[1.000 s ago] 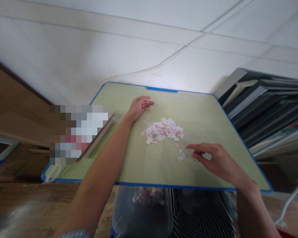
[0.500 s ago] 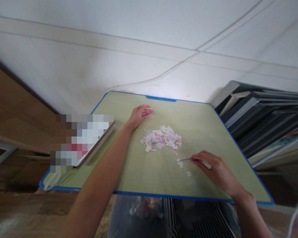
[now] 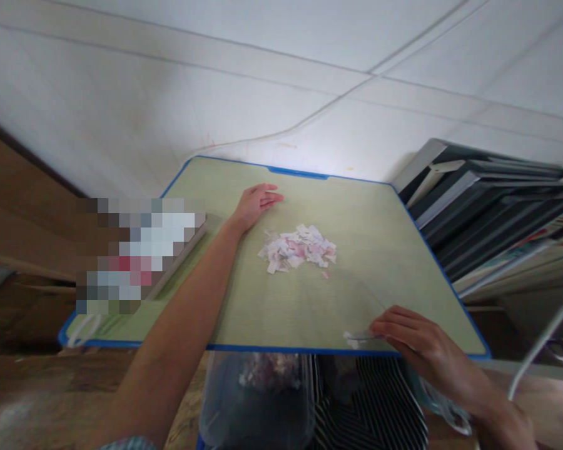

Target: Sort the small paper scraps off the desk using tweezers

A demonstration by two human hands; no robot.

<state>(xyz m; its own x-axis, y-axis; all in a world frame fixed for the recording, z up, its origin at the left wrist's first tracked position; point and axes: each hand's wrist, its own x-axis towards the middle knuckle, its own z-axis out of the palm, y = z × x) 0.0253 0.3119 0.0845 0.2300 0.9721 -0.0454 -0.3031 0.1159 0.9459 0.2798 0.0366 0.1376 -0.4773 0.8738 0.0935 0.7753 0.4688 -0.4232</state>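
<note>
A pile of small white and pink paper scraps [image 3: 300, 247] lies in the middle of the green, blue-edged table [image 3: 272, 312]. My left hand [image 3: 257, 201] rests open on the tabletop behind and left of the pile, its fingers stretched out and nothing in them. Near the front edge, my right hand [image 3: 413, 331] is closed on thin tweezers [image 3: 365, 338], mostly hidden by the fingers. Their tip is at a few loose paper bits [image 3: 351, 341], blurred by motion. One pink scrap [image 3: 326, 274] lies just off the pile.
At the table's left stands a box-like device [image 3: 176, 256] with a blurred-out face. Dark flat panels or folders [image 3: 488, 200] lean at the right. Below the front edge sits a clear plastic bin [image 3: 258, 406] holding more scraps, beside striped cloth [image 3: 380, 400]. A white wall is behind.
My right hand has drawn the tweezers and several loose scraps toward the front edge, away from the pile. My left hand stays in place on the table. The view has shifted slightly.
</note>
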